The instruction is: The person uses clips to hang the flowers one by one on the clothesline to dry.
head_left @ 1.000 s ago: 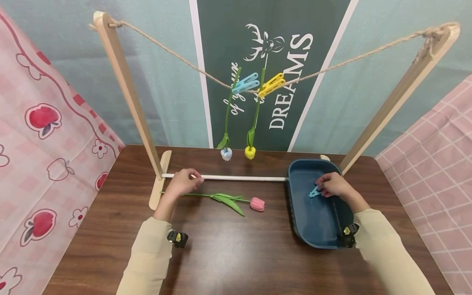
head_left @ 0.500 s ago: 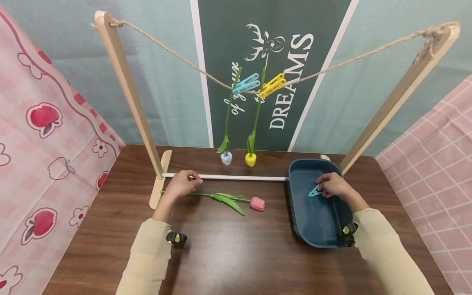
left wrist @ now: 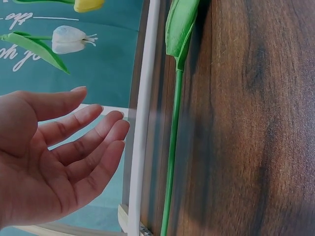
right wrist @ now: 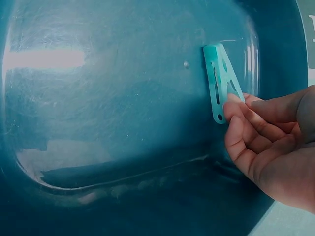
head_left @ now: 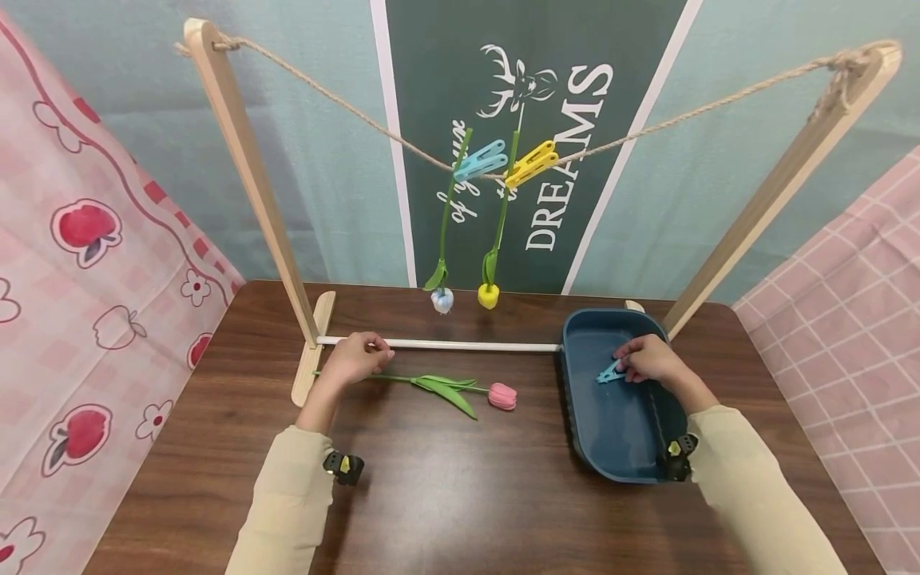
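Inside the dark blue basin (head_left: 611, 447), my right hand (head_left: 650, 359) pinches a light blue clothespin (right wrist: 215, 81) by its handle end, thumb and fingers together. The clothespin's jaw end points away from the hand, close over the basin floor. My left hand (head_left: 354, 359) holds nothing; its fingers are relaxed and slightly bent in the left wrist view. It hovers by the white rod, over the stem end of a pink tulip (head_left: 502, 397) lying on the table. That tulip's green stem (left wrist: 172, 128) runs past the fingers, apart from them.
A wooden frame (head_left: 259, 184) carries a sagging rope (head_left: 338, 100). A blue clothespin (head_left: 481, 162) and a yellow clothespin (head_left: 533, 164) hold a pale blue tulip (head_left: 442, 301) and a yellow tulip (head_left: 489, 296) head down. A white rod (head_left: 467, 346) crosses low between the posts.
The clothespin in my right hand has shifted slightly left and up within the basin. My left hand has barely moved. The hanging tulips sway a little.
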Demonstrator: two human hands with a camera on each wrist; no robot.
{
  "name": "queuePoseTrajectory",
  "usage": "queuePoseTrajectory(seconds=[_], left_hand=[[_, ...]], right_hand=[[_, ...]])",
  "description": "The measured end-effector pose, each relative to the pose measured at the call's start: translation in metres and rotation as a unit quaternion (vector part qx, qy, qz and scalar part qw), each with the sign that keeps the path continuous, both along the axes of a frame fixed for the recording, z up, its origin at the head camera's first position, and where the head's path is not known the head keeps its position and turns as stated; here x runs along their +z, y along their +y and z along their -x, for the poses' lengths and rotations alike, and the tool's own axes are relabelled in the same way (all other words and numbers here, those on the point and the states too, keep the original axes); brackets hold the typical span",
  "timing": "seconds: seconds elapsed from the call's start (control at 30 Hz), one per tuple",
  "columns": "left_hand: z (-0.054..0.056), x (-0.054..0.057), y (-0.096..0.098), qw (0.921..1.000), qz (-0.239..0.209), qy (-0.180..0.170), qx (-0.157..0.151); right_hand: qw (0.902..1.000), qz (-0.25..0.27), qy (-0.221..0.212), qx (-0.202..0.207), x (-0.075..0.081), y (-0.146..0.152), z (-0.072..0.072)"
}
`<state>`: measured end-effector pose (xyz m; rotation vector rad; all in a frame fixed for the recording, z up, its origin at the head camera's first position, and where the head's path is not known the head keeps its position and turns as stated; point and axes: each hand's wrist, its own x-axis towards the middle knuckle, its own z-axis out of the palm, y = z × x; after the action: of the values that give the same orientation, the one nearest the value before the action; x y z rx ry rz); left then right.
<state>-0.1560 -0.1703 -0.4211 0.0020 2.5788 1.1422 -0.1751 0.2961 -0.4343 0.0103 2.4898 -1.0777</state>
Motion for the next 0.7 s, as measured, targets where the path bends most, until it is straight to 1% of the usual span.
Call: queuePoseTrajectory(seconds=[0.47,0.7], left_hand=[[-0.0014,-0.0013,-0.0033,1.0,0.002,0.004,0.001],[-0.0014,-0.0023,-0.0046,1.0,-0.001,0.003,0.009]], right_hand=[[0.9996,-0.008,0.027,0.003,0.0045,0.0012,-0.0002],[0.9991,-0.012,0.039,0.007,0.0046,0.0031,0.0015]])
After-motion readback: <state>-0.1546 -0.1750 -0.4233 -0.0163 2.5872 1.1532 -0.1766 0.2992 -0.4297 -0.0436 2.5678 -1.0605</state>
